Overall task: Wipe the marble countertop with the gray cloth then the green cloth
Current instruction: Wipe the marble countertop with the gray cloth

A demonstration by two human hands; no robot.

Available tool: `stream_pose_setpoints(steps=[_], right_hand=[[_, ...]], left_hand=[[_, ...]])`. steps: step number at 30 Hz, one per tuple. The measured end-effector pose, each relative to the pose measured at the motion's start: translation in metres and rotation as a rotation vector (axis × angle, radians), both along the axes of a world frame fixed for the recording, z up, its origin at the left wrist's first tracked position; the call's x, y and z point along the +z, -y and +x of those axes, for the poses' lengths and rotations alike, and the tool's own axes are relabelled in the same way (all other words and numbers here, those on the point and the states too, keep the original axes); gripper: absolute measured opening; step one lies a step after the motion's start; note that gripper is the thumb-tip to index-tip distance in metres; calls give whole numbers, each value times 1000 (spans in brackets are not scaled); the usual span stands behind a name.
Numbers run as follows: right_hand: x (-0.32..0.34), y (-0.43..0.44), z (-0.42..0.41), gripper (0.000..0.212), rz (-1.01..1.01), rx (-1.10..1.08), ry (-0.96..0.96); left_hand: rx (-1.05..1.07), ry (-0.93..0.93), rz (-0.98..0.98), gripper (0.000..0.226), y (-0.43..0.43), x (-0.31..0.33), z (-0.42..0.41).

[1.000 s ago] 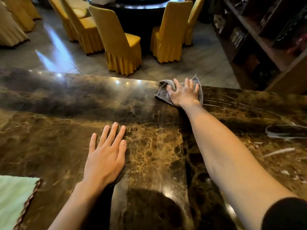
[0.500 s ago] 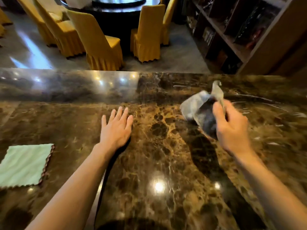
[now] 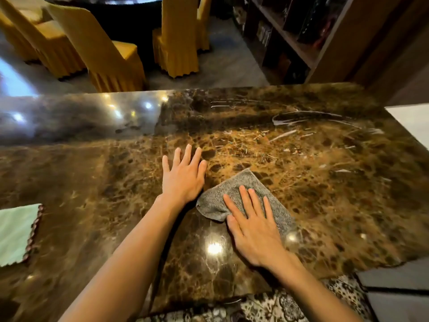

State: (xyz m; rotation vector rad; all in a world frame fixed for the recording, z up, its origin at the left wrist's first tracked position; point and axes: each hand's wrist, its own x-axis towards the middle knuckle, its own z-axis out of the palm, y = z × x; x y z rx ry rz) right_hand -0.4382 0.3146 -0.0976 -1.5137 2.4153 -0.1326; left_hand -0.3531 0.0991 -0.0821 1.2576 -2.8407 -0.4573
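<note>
The brown marble countertop (image 3: 325, 182) fills the view. A gray cloth (image 3: 234, 191) lies flat on it near the middle. My right hand (image 3: 253, 226) presses down on the cloth's near half, palm flat, fingers spread. My left hand (image 3: 183, 175) rests flat on the bare marble just left of the cloth, holding nothing. A light green cloth (image 3: 16, 231) with a dark scalloped border lies flat at the far left edge, partly cut off by the frame. Wet streaks mark the marble at the back right.
Yellow-covered chairs (image 3: 109, 52) stand around a dark table beyond the counter's far edge. Dark wooden shelving (image 3: 301, 36) rises at the back right. The counter ends at the right, with grey floor (image 3: 394, 277) and a patterned carpet (image 3: 290, 303) below.
My right hand lifted the gray cloth from the far edge, carried it nearer, and now presses it flat beside my left hand. The left hand stayed flat on the marble.
</note>
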Motion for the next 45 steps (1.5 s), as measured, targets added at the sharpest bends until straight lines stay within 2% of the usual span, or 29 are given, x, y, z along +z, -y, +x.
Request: stream_pose_setpoints(steps=[6, 17, 23, 28, 40, 43, 45], right_hand=[[-5, 113, -74, 55, -10, -15, -29], [1, 341, -203, 57, 33, 0, -1], [3, 388, -226, 57, 36, -20, 26], [-1, 327, -196, 56, 30, 41, 5], [-12, -54, -29, 56, -10, 57, -73], [-10, -113, -10, 56, 36, -9, -142], [-9, -128, -5, 55, 66, -24, -124]], left_hand=[[60, 79, -8, 59, 35, -12, -19], [123, 73, -96, 60, 41, -29, -33], [133, 118, -96, 59, 41, -26, -34], [126, 94, -90, 59, 41, -26, -33], [84, 65, -66, 61, 29, -15, -32], [26, 58, -62, 61, 10, -5, -39], [-13, 50, -64, 60, -1, -3, -48]])
